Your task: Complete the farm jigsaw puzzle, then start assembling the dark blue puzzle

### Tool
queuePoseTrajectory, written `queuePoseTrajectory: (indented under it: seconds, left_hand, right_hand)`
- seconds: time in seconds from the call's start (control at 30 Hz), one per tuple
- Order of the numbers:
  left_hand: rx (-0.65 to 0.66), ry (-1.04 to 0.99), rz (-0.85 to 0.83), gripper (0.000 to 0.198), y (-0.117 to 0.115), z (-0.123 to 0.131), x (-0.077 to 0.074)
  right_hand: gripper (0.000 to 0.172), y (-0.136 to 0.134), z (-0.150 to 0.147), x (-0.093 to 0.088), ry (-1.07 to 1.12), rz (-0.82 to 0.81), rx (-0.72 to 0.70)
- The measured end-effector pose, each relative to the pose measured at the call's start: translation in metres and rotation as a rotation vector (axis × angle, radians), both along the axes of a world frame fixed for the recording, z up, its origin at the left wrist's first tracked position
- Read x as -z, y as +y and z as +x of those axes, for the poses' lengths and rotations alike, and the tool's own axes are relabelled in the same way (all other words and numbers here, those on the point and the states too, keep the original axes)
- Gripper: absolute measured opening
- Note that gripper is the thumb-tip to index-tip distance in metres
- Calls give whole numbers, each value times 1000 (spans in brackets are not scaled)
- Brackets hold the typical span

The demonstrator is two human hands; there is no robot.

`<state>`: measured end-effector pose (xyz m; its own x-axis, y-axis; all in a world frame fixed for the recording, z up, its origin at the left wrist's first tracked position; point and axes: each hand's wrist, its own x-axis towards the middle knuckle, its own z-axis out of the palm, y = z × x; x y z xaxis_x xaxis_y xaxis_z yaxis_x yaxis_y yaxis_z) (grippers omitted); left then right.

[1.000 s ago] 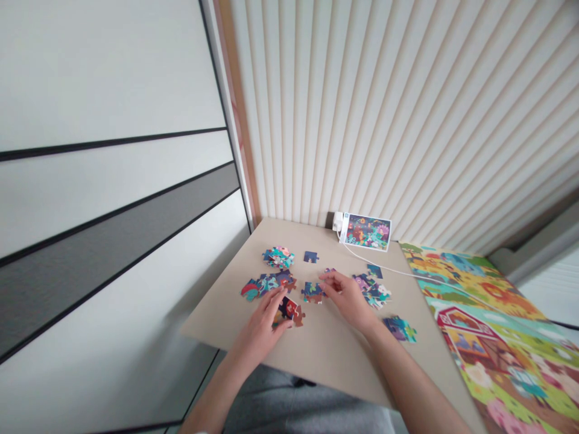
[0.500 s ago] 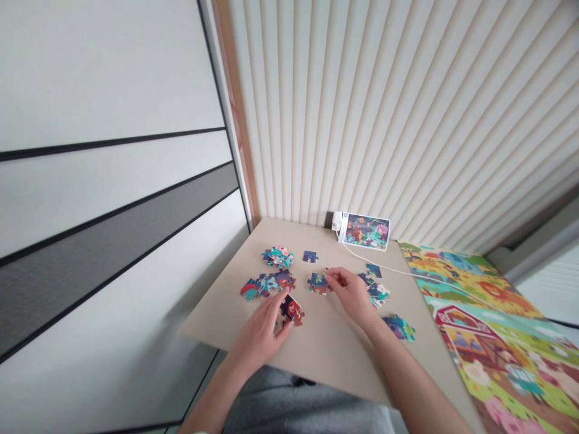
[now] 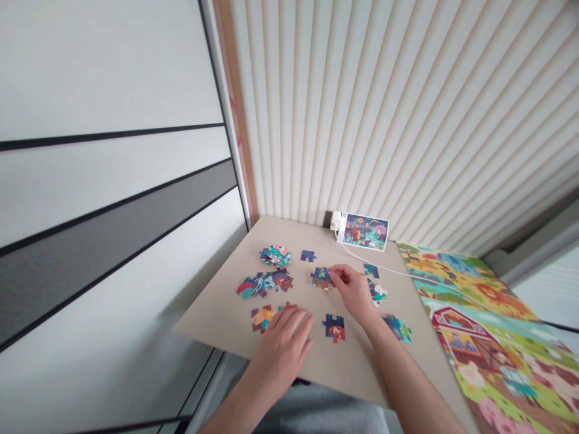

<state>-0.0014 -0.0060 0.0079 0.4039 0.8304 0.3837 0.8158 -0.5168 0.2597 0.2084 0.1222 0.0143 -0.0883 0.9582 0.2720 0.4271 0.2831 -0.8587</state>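
Colourful jigsaw pieces lie scattered on a beige board [image 3: 226,325]. My left hand [image 3: 283,343] rests flat near the front edge, fingers stretched out over a reddish piece, with an orange and red piece [image 3: 261,316] just to its left. My right hand [image 3: 353,292] reaches farther back, its fingertips pinched on a small joined cluster of pieces [image 3: 322,278]. A lone blue and red piece [image 3: 335,327] lies between my two hands. A joined strip of pieces [image 3: 265,283] and a small pile [image 3: 275,256] sit at the left back.
A picture card [image 3: 364,231] leans on the ribbed wall beside a white charger with a cable [image 3: 407,274]. A large farm-scene mat [image 3: 488,325] covers the right side. More pieces lie right of my hand [image 3: 397,328]. White panels stand at the left.
My right hand has carried the small cluster back and away from me. My left hand slid toward the front edge, leaving the blue and red piece and the orange piece uncovered.
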Motion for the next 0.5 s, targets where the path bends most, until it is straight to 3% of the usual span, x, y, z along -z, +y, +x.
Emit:
queuePoseTrajectory:
  seconds: [0.1,0.2,0.5]
  left_hand:
    - [-156,-2,19,51,7,-32,9]
    - [-125,-15,-9,56,14,-51,16]
    - [-76,-225,-103,53,21,-42,24]
  right_hand:
    - [33,-4,-4,-3,-23,0,-32]
    - [33,-8,-7,-3,-61,10,-57]
    - [34,-3,-6,5,-36,-10,-102]
